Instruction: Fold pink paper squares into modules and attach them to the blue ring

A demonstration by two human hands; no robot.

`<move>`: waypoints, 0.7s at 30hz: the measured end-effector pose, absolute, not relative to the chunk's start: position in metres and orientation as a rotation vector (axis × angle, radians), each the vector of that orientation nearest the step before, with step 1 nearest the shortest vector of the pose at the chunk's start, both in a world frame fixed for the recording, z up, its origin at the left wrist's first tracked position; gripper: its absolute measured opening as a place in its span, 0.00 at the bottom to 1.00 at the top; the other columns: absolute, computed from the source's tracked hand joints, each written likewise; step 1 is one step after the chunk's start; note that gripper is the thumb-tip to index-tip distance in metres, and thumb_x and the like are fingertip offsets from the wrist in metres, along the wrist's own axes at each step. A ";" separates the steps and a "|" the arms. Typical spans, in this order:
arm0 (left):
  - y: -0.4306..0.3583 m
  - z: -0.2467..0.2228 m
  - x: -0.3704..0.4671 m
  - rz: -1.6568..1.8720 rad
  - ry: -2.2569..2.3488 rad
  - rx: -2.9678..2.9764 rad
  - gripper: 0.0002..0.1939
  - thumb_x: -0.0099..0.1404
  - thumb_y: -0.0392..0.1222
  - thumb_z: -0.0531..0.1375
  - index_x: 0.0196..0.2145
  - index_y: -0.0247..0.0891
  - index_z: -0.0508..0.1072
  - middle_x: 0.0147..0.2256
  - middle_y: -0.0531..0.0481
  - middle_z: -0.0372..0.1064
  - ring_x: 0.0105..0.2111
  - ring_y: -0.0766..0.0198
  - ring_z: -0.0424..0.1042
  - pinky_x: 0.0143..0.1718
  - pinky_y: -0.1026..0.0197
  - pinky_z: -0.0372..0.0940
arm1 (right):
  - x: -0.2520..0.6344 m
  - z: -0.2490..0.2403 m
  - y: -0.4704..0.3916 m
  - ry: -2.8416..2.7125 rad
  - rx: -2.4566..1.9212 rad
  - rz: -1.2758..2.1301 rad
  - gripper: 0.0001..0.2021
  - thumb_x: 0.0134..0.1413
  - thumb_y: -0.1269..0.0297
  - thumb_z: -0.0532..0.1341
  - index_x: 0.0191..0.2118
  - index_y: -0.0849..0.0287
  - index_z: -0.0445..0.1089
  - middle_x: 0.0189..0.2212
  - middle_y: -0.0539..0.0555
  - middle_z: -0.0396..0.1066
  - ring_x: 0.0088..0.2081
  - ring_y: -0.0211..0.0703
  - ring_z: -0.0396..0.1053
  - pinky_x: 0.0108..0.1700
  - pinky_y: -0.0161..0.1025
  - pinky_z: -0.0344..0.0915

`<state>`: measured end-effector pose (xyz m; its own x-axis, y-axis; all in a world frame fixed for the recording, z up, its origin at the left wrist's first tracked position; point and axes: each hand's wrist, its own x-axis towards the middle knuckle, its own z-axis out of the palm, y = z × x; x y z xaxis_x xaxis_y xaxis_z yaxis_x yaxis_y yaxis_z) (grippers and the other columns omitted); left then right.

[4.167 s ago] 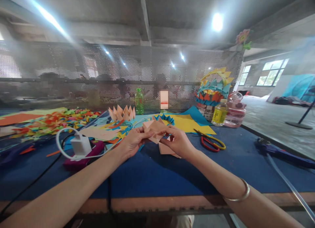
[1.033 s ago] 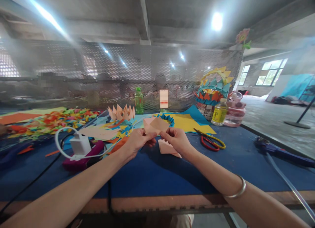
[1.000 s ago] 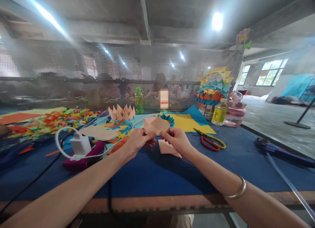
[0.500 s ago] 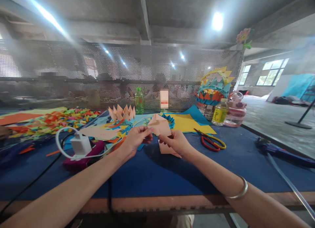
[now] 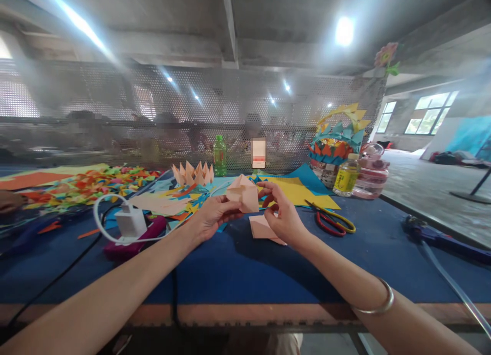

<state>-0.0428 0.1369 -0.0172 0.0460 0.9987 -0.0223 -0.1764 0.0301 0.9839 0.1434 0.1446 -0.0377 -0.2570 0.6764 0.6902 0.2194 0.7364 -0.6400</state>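
Note:
Above the blue table, my left hand (image 5: 215, 214) pinches a peach folded paper (image 5: 245, 195) by its lower left edge. The paper has a pointed top and creases across its face. Just to its right is my right hand (image 5: 283, 212), fingers bent and apart, with the fingertips close to the paper's right edge; nothing shows between them. Under that hand, more peach paper (image 5: 261, 229) lies on the table. A peach paper crown of points (image 5: 193, 175) stands behind my left hand. Red-and-yellow-handled scissors (image 5: 332, 219) lie to the right.
Coloured scraps (image 5: 103, 183) cover the back left. A white charger (image 5: 131, 223) sits on a purple power strip (image 5: 155, 227). Yellow paper (image 5: 295, 189), a yellow-labelled bottle (image 5: 347, 178), a pink jar (image 5: 370, 178) and a green bottle (image 5: 220, 158) stand or lie behind. A blue tool (image 5: 452, 242) lies far right.
My right hand has let go of the folded paper and its fingers have spread. The left hand keeps hold of the paper. The whole view has shifted slightly.

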 end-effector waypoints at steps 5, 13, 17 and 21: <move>0.136 -0.018 -0.042 1.211 1.041 1.077 0.09 0.48 0.33 0.70 0.30 0.33 0.78 0.29 0.48 0.77 0.28 0.64 0.75 0.34 0.64 0.70 | 0.146 -0.043 0.151 -1.940 -0.649 0.316 0.23 0.49 0.80 0.55 0.49 0.52 0.73 0.37 0.54 0.65 0.38 0.41 0.66 0.38 0.37 0.66; 0.136 -0.023 -0.042 1.256 1.065 1.150 0.13 0.46 0.41 0.73 0.24 0.34 0.74 0.26 0.51 0.74 0.28 0.66 0.74 0.34 0.64 0.68 | 0.146 -0.051 0.158 -1.969 -0.731 0.274 0.10 0.54 0.69 0.65 0.41 0.48 0.79 0.31 0.50 0.62 0.35 0.41 0.65 0.38 0.39 0.65; 0.136 -0.020 -0.041 1.285 1.086 1.160 0.15 0.43 0.42 0.74 0.25 0.33 0.74 0.25 0.53 0.73 0.26 0.68 0.71 0.31 0.65 0.67 | 0.145 -0.053 0.160 -1.962 -0.740 0.282 0.13 0.54 0.70 0.66 0.43 0.47 0.79 0.30 0.50 0.62 0.34 0.40 0.65 0.37 0.38 0.64; 0.134 -0.018 -0.039 1.294 1.100 1.168 0.18 0.39 0.44 0.74 0.24 0.33 0.74 0.23 0.53 0.72 0.24 0.68 0.70 0.29 0.66 0.66 | 0.144 -0.051 0.160 -1.936 -0.800 0.342 0.07 0.52 0.67 0.68 0.36 0.48 0.81 0.27 0.49 0.61 0.32 0.40 0.64 0.35 0.37 0.63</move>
<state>-0.0391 0.1342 -0.0180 0.0011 0.9986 0.0527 -0.1092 -0.0522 0.9926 0.1442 0.1599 -0.0509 -0.3077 0.6612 0.6842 0.3865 0.7439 -0.5452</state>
